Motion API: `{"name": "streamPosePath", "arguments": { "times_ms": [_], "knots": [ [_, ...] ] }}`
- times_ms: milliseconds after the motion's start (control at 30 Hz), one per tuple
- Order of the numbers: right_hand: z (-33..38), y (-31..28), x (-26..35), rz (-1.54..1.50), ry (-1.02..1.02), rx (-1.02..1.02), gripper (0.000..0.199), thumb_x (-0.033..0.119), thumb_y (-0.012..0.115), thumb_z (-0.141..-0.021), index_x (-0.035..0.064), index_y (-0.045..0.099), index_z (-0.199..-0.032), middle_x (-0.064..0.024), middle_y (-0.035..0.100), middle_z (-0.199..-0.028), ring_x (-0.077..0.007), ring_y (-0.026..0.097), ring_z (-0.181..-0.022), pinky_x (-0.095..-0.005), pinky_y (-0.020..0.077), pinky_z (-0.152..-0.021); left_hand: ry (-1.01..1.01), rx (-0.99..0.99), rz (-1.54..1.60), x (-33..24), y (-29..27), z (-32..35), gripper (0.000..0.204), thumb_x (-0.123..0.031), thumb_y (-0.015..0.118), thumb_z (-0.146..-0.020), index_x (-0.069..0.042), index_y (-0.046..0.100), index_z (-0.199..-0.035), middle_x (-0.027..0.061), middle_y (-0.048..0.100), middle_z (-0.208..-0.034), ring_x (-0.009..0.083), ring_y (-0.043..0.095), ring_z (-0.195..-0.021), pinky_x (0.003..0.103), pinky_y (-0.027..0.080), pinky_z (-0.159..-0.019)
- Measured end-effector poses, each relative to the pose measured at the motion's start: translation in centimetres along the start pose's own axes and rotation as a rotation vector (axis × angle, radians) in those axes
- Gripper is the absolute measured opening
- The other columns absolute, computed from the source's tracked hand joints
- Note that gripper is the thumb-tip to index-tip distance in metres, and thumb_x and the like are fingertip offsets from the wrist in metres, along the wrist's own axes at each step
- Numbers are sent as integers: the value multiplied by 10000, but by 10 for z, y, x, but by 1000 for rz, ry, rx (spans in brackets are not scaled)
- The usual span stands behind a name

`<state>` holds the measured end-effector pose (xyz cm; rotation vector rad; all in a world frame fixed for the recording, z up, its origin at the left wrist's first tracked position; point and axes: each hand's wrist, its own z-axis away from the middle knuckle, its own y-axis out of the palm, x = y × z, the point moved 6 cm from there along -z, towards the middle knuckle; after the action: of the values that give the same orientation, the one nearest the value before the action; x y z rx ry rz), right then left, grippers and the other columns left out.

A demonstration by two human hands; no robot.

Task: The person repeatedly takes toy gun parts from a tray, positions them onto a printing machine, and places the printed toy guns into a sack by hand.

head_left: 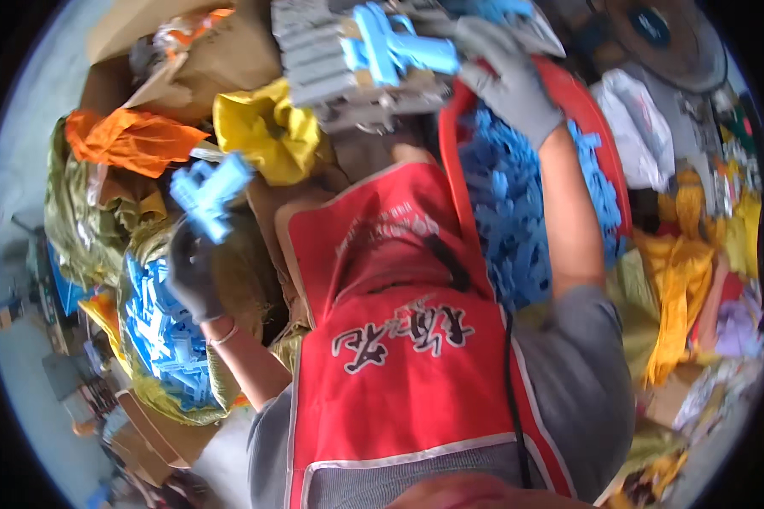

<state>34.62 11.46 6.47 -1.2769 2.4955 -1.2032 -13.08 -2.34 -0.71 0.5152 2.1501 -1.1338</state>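
The left hand [193, 270], gloved, gripped a blue part [208, 193] above a sack [157, 335] of the same pieces. The right hand [505, 76] grasped another blue piece [395, 47] at the grey machine [331, 72], beside a red basket [581, 102].

A cluttered workshop: sacks [165, 339] and a red basket [586, 110] of blue plastic parts.

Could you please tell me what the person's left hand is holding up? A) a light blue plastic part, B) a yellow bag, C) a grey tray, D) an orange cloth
A: the gloved left hand grips a light blue plastic part raised above a sack of similar blue parts, while the yellow bag and orange cloth lie untouched further off.
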Motion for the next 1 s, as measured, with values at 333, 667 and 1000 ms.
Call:
{"name": "streamPosePath", "arguments": {
  "times_ms": [333,667,1000],
  "knots": [
    [292,15,-97,191,1003,440,399,382,545,-908,162,586,-1238,-146,597,-1219,-336,577,-1113,-405,469,-921,-19,-462,-683,69,-191,51,317,-174,679,-889,14,652,-1143,87,694,-1091,147,669,-917,255,544,-814],
    [350,47,-74,302,1244,441,510,383,611,-842,161,510,-1290,-139,589,-1231,-351,575,-1110,-445,462,-934,379,-265,-575,-9,-77,21,243,-140,624,-922,5,676,-1110,87,710,-1046,179,682,-907,286,542,-799],
    [352,112,-7,450,842,854,648,195,606,-803,193,367,-1405,-113,501,-1308,-350,579,-1096,-452,476,-911,192,41,-262,-16,0,3,237,-129,586,-941,-7,677,-1122,63,703,-1068,158,648,-966,288,513,-850]
  ]
}}
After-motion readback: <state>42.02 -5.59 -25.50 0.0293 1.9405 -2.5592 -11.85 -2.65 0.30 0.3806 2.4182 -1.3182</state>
